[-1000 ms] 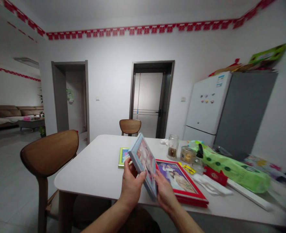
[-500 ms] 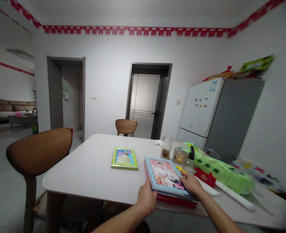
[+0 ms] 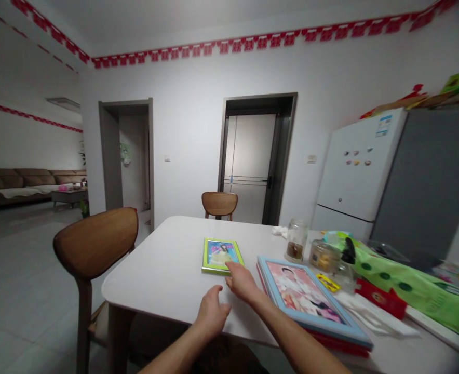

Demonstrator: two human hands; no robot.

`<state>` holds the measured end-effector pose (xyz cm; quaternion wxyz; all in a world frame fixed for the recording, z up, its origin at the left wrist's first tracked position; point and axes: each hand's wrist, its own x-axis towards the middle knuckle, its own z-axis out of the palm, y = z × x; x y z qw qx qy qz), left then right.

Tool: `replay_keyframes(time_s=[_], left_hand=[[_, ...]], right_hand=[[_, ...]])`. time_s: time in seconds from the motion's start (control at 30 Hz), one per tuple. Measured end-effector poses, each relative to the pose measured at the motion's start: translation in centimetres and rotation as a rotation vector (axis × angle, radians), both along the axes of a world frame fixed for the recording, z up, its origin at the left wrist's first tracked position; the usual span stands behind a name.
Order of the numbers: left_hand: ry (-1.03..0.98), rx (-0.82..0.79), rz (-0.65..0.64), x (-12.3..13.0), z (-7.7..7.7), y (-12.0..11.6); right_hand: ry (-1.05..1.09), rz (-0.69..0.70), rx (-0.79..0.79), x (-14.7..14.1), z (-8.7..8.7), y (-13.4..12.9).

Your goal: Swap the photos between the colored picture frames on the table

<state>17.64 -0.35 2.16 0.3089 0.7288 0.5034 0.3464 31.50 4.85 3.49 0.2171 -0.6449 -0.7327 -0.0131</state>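
A small picture frame with a lime-green border (image 3: 214, 244) lies flat on the white table, showing a figure in a pale dress. My right hand (image 3: 242, 283) is at its near right corner, fingertips overlapping the edge; I cannot tell if they touch it. My left hand (image 3: 213, 311) hovers by the table's near edge, thumb and fingers apart, holding nothing. To the right, a larger light-blue picture frame (image 3: 270, 278) with a pink photo rests on top of a red-edged item (image 3: 331, 343), partly behind my right forearm.
Right of the frames stand a glass jar (image 3: 296, 241), a clear container with yellowish contents (image 3: 325, 255), a red packet (image 3: 381, 298) and a green packet (image 3: 428, 291). Wooden chairs stand at the left (image 3: 97, 241) and far side (image 3: 219, 203) of the white table (image 3: 155, 275).
Both my hands have let go of the large blue frame and moved left toward the small green frame. The view has turned left. The blue frame stays on its stack.
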Motion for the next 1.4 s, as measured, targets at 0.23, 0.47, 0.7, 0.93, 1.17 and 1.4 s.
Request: replay_keyframes(time_s=[0.23, 0.47, 0.7, 0.93, 1.17, 1.4], left_hand=[[0.079, 0.147, -0.033, -2.5, -0.3, 0.2], [0.352, 0.294, -0.213, -1.9, -1.5, -2.7], [0.419, 0.35, -0.287, -0.5, 0.2, -4.1], [-0.445, 0.289, 0.033, -2.3, 5.2, -3.8], [-0.739, 0.044, 0.084, -5.3, 1.4, -3.8], [-0.391, 0.014, 0.028, -7.8, -2.3, -5.8]], right_hand=[[-0.005, -0.007, -0.034, -1.3, -2.5, 1.7], [0.472, 0.262, -0.131, -1.3, -1.7, -6.9], [0.918, -0.019, 0.07, 2.0, -0.3, -10.0], [0.871, 0.056, 0.021, -0.7, -0.8, -8.6], [0.586, 0.1, -0.045, -2.8, -1.9, -7.8], [0.272, 0.094, -0.106, -2.3, -1.4, -9.1]])
